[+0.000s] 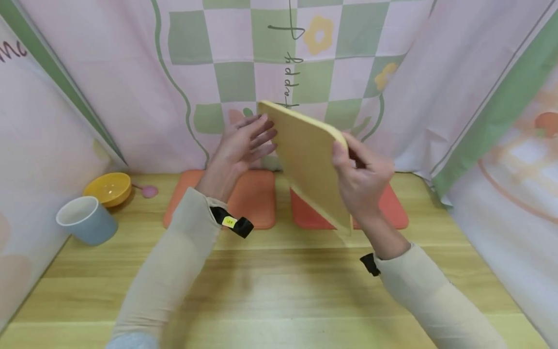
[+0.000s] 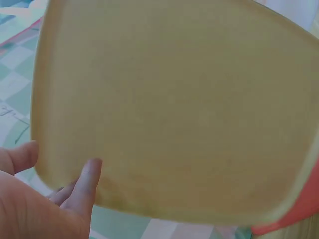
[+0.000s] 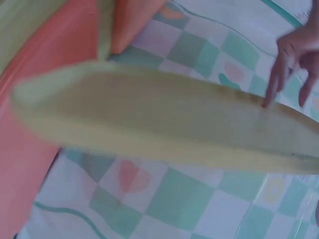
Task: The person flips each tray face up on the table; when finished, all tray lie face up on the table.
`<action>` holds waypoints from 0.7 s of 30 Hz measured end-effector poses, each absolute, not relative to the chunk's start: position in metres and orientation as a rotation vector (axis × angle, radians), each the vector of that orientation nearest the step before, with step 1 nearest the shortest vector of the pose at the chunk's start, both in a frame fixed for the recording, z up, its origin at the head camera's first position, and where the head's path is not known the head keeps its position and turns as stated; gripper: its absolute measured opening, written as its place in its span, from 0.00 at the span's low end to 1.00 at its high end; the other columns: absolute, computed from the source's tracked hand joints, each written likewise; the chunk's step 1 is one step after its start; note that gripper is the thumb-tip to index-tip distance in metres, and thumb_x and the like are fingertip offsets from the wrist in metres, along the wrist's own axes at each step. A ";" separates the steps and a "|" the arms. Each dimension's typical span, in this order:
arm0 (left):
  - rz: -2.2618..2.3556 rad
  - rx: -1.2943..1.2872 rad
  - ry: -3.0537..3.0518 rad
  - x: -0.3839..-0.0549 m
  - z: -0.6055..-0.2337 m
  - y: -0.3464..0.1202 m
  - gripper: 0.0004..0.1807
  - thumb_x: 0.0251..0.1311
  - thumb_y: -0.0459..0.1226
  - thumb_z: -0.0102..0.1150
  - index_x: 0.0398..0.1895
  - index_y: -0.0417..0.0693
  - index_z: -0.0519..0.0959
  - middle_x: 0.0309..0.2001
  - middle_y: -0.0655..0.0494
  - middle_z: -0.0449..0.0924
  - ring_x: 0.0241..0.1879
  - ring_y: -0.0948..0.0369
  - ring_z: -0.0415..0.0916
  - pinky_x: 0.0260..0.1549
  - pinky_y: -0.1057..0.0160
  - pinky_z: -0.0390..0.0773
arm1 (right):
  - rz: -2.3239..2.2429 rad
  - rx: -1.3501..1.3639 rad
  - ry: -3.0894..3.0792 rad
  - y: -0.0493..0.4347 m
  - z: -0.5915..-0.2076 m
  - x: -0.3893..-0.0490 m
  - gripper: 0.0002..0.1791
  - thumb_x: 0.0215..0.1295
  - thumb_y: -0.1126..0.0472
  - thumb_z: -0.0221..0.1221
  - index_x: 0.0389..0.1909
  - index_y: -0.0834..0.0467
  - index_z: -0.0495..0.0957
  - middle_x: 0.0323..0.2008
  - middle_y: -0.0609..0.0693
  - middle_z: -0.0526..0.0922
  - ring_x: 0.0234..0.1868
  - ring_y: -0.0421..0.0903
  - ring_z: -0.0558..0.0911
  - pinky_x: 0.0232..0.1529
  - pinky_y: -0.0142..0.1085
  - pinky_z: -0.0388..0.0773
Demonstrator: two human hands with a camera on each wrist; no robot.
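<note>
A yellow tray (image 1: 305, 160) with rounded corners and a low rim is held up on its edge, tilted above the table. At its upper right corner my right hand (image 1: 366, 174) grips the rim, thumb on the face toward me. My left hand (image 1: 244, 148) is at the opposite side, its fingers spread and fairly straight. In the left wrist view a fingertip (image 2: 92, 167) overlaps the tray's flat face near a corner, while the thumb lies beside the edge. The right wrist view shows the tray's long rim (image 3: 199, 154).
Behind the tray, an orange tray (image 1: 253, 203) and a red tray (image 1: 305, 213) lie side by side on the wooden table (image 1: 279, 300). A blue cup (image 1: 93, 225), a yellow bowl (image 1: 109, 189) and a pink spoon (image 1: 149, 192) are at the left. Patterned curtains (image 1: 231, 82) hang around the table.
</note>
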State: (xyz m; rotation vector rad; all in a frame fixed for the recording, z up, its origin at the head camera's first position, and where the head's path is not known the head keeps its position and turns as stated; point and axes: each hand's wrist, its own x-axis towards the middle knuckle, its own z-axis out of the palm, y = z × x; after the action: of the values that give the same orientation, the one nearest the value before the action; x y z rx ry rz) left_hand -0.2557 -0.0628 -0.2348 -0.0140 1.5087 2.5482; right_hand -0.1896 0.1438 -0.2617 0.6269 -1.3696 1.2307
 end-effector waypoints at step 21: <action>2.427 -0.005 1.486 -0.260 -0.274 -0.078 0.28 0.71 0.44 0.61 0.69 0.40 0.72 0.60 0.46 0.80 0.60 0.50 0.78 0.57 0.52 0.79 | 1.781 0.034 -1.165 0.179 -0.263 -0.216 0.32 0.62 0.64 0.67 0.05 0.58 0.59 0.11 0.45 0.57 0.13 0.37 0.59 0.15 0.25 0.58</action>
State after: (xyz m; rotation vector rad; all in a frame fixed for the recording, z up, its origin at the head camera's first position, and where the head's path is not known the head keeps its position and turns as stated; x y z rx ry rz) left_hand -0.2602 -0.0782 -0.2736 -0.0050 1.4860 2.4268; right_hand -0.2162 0.1791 -0.2628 0.0338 -1.1650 1.7810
